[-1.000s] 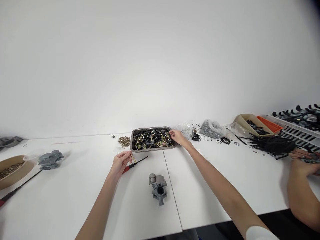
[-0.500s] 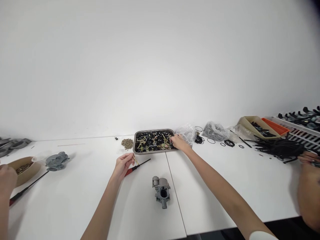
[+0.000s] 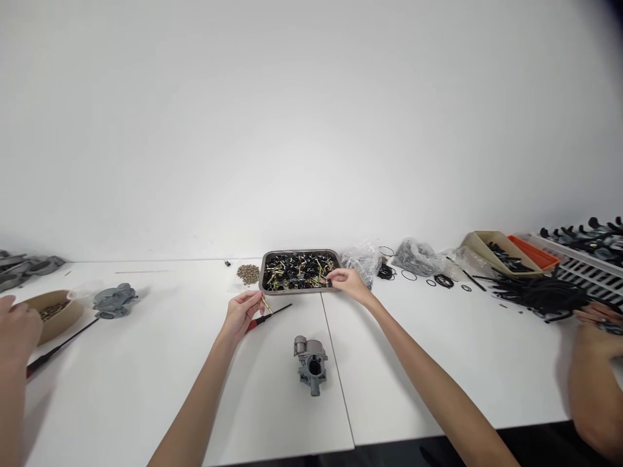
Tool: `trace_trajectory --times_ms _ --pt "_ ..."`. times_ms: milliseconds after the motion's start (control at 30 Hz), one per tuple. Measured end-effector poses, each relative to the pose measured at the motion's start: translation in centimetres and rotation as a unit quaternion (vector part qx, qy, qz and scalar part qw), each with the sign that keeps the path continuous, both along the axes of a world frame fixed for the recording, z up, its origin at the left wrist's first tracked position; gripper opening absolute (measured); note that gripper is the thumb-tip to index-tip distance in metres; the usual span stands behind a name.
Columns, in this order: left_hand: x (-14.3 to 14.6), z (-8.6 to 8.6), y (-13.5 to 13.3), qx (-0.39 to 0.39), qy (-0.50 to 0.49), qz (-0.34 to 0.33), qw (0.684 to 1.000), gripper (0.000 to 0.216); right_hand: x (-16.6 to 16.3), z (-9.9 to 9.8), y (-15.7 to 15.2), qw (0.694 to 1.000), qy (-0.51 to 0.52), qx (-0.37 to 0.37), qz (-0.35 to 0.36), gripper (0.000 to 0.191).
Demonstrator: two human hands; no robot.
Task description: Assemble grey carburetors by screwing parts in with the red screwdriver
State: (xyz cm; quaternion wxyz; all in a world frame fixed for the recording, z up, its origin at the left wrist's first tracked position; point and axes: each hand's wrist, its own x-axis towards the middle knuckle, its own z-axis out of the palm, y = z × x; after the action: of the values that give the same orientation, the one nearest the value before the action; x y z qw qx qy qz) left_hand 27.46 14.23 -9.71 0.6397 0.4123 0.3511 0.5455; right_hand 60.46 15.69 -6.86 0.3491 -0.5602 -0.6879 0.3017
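My left hand point(image 3: 242, 312) pinches a thin brass pin point(image 3: 267, 305) above the white table, just left of a red-handled screwdriver point(image 3: 267, 317). My right hand point(image 3: 346, 283) reaches to the front right corner of a metal tray point(image 3: 263, 275) full of small black and brass parts; its fingertips are pinched on a small black part from the tray. A grey metal carburetor body point(image 3: 310, 363) stands on the table between my arms, touched by neither hand.
A heap of small brass nuts point(image 3: 248, 273) lies left of the tray. Plastic bags point(image 3: 363, 259), black O-rings point(image 3: 442, 280), cardboard and orange bins point(image 3: 506, 250) and black tubing point(image 3: 535, 292) spread to the right. Other people's hands show at far left point(image 3: 17, 327) and far right point(image 3: 596, 324).
My right hand moved from the tray's far right edge to its front corner and pinched a small part. The left hand kept the pin. A person's hand came in at the left.
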Motion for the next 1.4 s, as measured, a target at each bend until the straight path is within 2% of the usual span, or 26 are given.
trace_trajectory --times_ms 133,267,433,533,800,967,1133,1300,1400 --pt "2.1 0.5 -1.1 0.041 0.016 0.036 0.998 0.030 -3.2 -1.0 -2.0 0.997 0.051 -0.052 0.031 0.025" --pt "5.2 1.2 -2.2 0.095 0.044 0.034 0.994 0.029 -5.5 -2.1 -2.9 0.991 0.070 -0.098 0.066 0.023" --pt "8.1 1.8 -2.7 0.151 0.073 0.004 0.986 0.029 -6.5 -2.0 -3.4 0.987 0.066 -0.114 0.092 0.006" --pt "9.0 1.7 -2.6 0.175 0.086 0.001 0.981 0.030 -6.6 -1.7 -3.7 0.986 0.065 -0.118 0.096 0.012" --pt "9.3 1.7 -2.7 0.229 0.131 0.017 0.964 0.027 -6.7 -1.1 -4.3 0.981 0.103 -0.137 0.087 0.010" --pt "9.2 1.0 -2.5 0.265 0.183 0.011 0.947 0.024 -6.9 -0.6 -4.7 0.975 0.136 -0.158 0.076 0.008" --pt "9.1 0.6 -2.3 0.313 0.255 0.013 0.915 0.016 -7.1 -0.5 -4.9 0.967 0.170 -0.179 0.063 0.007" --pt "8.8 1.1 -2.6 0.358 0.320 -0.038 0.876 0.014 -7.0 -0.3 -4.8 0.960 0.202 -0.188 0.055 0.007" --pt "8.2 1.5 -3.1 0.385 0.352 -0.071 0.850 0.023 -6.8 -0.1 -4.8 0.954 0.231 -0.183 0.054 0.006"
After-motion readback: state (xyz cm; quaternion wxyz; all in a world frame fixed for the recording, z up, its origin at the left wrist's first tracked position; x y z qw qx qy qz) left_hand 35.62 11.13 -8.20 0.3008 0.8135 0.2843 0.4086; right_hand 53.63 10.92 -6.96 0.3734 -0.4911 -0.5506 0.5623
